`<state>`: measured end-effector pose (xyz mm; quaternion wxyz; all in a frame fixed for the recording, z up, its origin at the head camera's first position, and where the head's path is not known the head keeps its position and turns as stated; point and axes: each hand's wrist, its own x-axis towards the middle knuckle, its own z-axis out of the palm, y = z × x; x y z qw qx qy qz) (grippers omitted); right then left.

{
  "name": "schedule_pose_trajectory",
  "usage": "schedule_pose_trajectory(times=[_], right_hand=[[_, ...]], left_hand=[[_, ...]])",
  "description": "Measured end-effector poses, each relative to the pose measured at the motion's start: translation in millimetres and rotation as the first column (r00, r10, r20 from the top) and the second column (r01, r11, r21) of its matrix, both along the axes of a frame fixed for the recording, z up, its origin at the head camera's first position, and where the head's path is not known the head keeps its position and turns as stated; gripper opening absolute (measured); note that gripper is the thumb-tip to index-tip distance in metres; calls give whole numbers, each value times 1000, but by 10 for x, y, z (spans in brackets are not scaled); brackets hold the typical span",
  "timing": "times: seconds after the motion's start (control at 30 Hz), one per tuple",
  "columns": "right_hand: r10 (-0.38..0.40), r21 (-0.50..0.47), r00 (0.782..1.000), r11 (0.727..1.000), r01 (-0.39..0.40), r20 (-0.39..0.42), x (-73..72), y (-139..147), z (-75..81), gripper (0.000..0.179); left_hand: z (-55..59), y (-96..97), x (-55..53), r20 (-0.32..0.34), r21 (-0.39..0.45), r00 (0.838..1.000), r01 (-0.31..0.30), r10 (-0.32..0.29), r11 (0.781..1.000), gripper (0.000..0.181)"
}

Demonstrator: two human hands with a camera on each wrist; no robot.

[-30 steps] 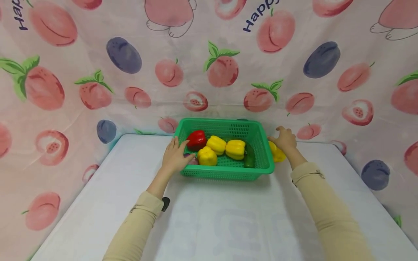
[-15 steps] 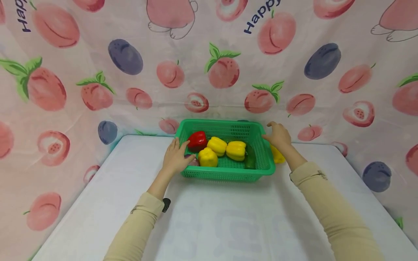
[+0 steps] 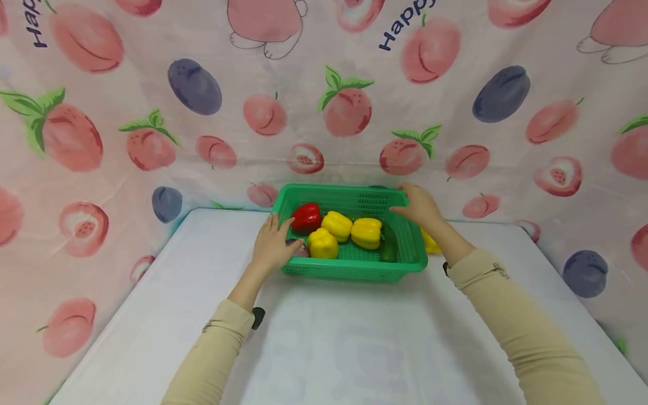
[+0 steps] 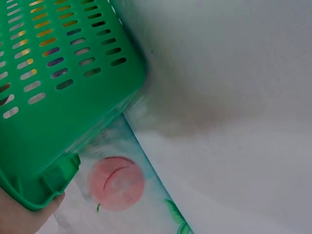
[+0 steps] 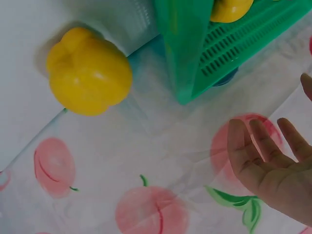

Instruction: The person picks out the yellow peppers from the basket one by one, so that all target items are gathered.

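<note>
A green plastic basket [image 3: 354, 271] stands at the back of the white table. My left hand [image 3: 270, 244] grips its left rim, the fingertips spread over the edge; in the left wrist view a finger shows below the rim. Above the back right corner hangs my right hand [image 3: 421, 207], its fingers loose and holding nothing, as the right wrist view shows. Inside the basket lie a red bell pepper [image 3: 306, 218], three yellow bell peppers [image 3: 323, 244], a dark green cucumber [image 3: 388, 247] and a purple vegetable [image 3: 301, 251] partly hidden by my left hand.
Another yellow bell pepper [image 5: 90, 73] sits on the table just outside the basket's right end, partly hidden by my right forearm in the head view. A fruit-print cloth [image 3: 304, 129] hangs behind the table, close to the basket's back side.
My right hand has moved left and slightly up, from above the yellow bell pepper outside to over the basket's back right corner. The left hand stays at the left rim.
</note>
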<state>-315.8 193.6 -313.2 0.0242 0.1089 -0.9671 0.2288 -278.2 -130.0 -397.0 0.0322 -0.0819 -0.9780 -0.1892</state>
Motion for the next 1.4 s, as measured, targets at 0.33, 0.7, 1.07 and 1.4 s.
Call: schedule_pose_trajectory(times=[0.33, 0.7, 1.07, 1.4], right_hand=[[53, 13, 998, 998, -54, 27, 68, -203, 82, 60], [244, 76, 965, 965, -251, 94, 43, -302, 102, 66], [446, -38, 875, 894, -447, 189, -69, -334, 19, 69], [539, -73, 806, 839, -539, 246, -181, -486, -12, 69]], left_hand=[[0, -10, -11, -17, 0, 1000, 8, -8, 1000, 67], [-16, 5, -22, -15, 3, 1000, 12, -12, 1000, 66], [12, 1, -6, -4, 20, 1000, 10, -10, 1000, 66], [-20, -7, -27, -13, 2, 1000, 11, -11, 1000, 66]])
